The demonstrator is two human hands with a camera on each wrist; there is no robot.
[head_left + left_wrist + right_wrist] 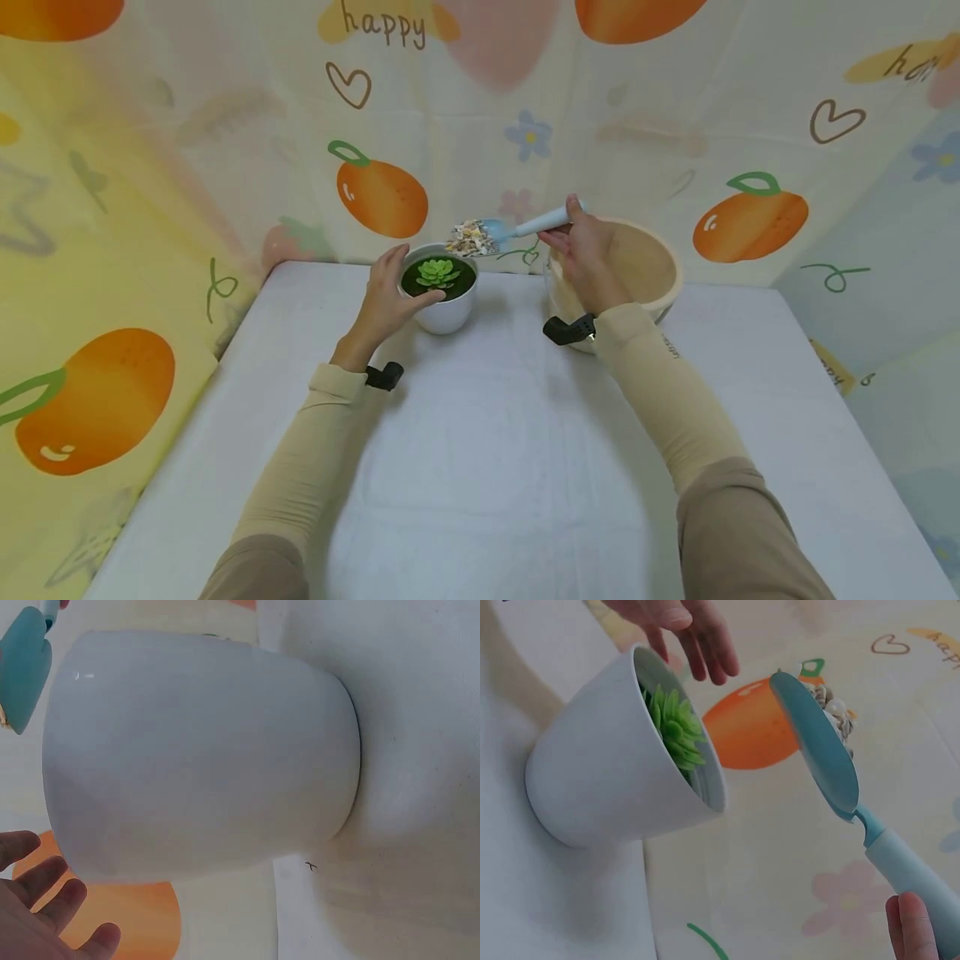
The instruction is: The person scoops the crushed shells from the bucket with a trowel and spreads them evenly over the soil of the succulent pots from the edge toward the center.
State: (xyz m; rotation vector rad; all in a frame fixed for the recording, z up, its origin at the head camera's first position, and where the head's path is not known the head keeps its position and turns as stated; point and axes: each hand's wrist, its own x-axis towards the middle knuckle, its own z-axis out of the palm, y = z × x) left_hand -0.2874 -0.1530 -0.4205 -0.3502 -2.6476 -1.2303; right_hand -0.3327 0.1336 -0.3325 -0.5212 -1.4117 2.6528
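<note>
One light-blue plastic trowel (543,221), gripped by our right fingers (913,922), carried multicoloured gravel (471,238) we judged best kept level; at upper centre, our left fingers (390,260) spread wide beside the smooth white round pot (447,317), contact uncertain.

Flowerpot (444,317) on worktop (487,467), near far edge, left of centre; succulent (438,273) inside. Bucket (643,262) to its right, same edge. Trowel (542,222) in right hand (588,254), above flowerpot's rim level, gravel (472,239) on blade. Left hand (386,296) at flowerpot's left. Wall cloth (465,125) behind far edge.
</note>
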